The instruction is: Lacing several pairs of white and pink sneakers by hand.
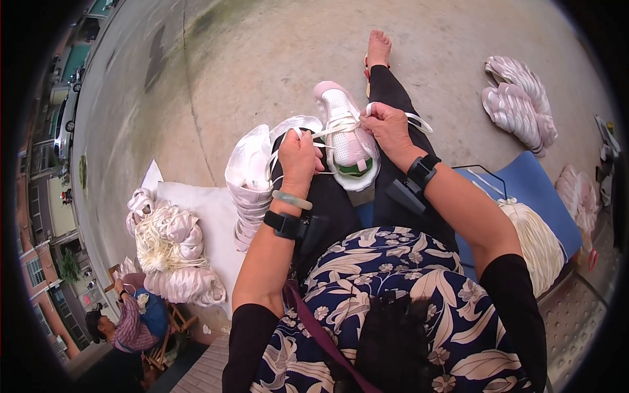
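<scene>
A pale pink and white shoe upper (343, 134), with white mesh and a green lining at its heel end, lies across my legs. Its toe points away from me. White laces run across its front. My left hand (301, 160), left of the upper, is closed on a white shoelace (319, 134) between thumb and fingers. On the right side my right hand (391, 133) pinches another lace end, whose loop (420, 123) hangs out past the hand. Right beside my left hand stands a curved stack of nested shoe uppers (247, 171).
Several uppers and cream laces (167, 242) lie on a white sheet (206, 200) at left. A thick lace bundle (534, 245) rests by a blue panel (534, 180) at right. Bundled uppers (521, 105) are on the concrete floor (262, 59). Another person (141, 324) sits at lower left.
</scene>
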Tool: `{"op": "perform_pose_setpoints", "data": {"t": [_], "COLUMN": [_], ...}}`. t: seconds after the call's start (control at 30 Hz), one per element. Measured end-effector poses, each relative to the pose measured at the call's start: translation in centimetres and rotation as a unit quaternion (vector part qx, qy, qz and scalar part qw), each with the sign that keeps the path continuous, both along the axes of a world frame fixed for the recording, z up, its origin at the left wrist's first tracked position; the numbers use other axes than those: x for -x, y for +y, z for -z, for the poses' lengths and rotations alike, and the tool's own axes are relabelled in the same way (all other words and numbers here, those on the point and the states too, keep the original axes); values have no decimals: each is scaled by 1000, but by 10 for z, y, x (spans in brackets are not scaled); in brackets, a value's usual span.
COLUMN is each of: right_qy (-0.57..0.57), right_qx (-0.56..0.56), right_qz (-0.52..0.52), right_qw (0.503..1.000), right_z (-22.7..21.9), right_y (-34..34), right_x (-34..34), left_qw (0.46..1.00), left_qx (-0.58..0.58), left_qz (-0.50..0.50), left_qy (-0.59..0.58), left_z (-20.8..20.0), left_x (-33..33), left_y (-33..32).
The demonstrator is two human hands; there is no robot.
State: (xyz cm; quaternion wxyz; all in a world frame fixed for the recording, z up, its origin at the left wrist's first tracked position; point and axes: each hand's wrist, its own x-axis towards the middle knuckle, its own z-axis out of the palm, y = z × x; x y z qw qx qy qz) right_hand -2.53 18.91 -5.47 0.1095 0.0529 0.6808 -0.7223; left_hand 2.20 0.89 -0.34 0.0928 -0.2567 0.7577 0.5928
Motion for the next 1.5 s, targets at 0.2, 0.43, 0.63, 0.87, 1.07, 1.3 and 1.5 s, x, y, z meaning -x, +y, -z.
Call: {"op": "perform_pose_setpoints", "data": {"t": [0.2, 0.43, 0.63, 0.87, 1.07, 1.3, 1.5], "right_qy": [29, 27, 40, 72, 265, 214, 175], "right_qx": [-44, -13, -56, -131, -292, -301, -244], "right_qz": [29, 10, 35, 23, -67, -129, -114], "right_qw": [998, 1000, 997, 988, 916, 920, 947], "right_z": [2, -1, -4, -7, -8, -19, -18], "right_y": [3, 8, 2, 1, 3, 12, 14], "right_x": [-2, -14, -11, -13, -10, -10, -11], "left_qw": [999, 998, 998, 996, 997, 995, 991], "left_qx": [-44, -45, -49, -38, -4, -14, 18], "left_qz": [4, 2, 10, -21, -2, -43, -62], "left_qy": [30, 33, 47, 78, 72, 90, 115], "left_z": [-2, 4, 7, 10, 10, 14, 15], "left_x": [-4, -4, -5, -4, -3, 0, -1], "left_y": [0, 1, 1, 2, 11, 11, 8]}}
